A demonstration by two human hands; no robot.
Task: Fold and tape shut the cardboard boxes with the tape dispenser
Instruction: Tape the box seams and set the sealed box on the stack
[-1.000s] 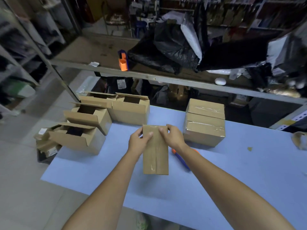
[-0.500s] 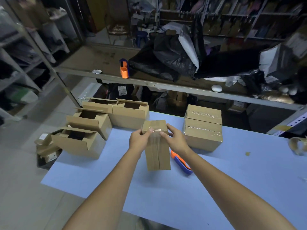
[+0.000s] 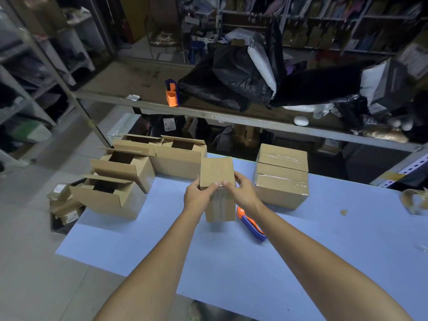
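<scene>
The left hand (image 3: 198, 196) and the right hand (image 3: 243, 193) grip a small brown cardboard box (image 3: 216, 172) from either side. The thumbs are pressed on its near upper edge and the fingers curl round its flanks; most of the fingers are hidden behind the box. It sits over the middle of the pale blue table (image 3: 301, 256), and whether its lower edge touches the top is hard to tell. The clear tape on its near face is only faintly visible between the wrists.

Just right of the box lies an orange and blue tape dispenser (image 3: 252, 225), its far end covered by the right forearm. Further right is a stack of taped brown boxes (image 3: 281, 179). To the left four open brown boxes (image 3: 108, 198) are clustered, their insides dark. A blurred tape roll (image 3: 414, 201) is cut off at the right edge. On the shelf behind, a second orange dispenser (image 3: 171, 93) stands beside black plastic bags (image 3: 231, 75).

A second ago the long taped face looked upward. Now the box is tipped forward with a plain face on top, and more of the dispenser shows.
</scene>
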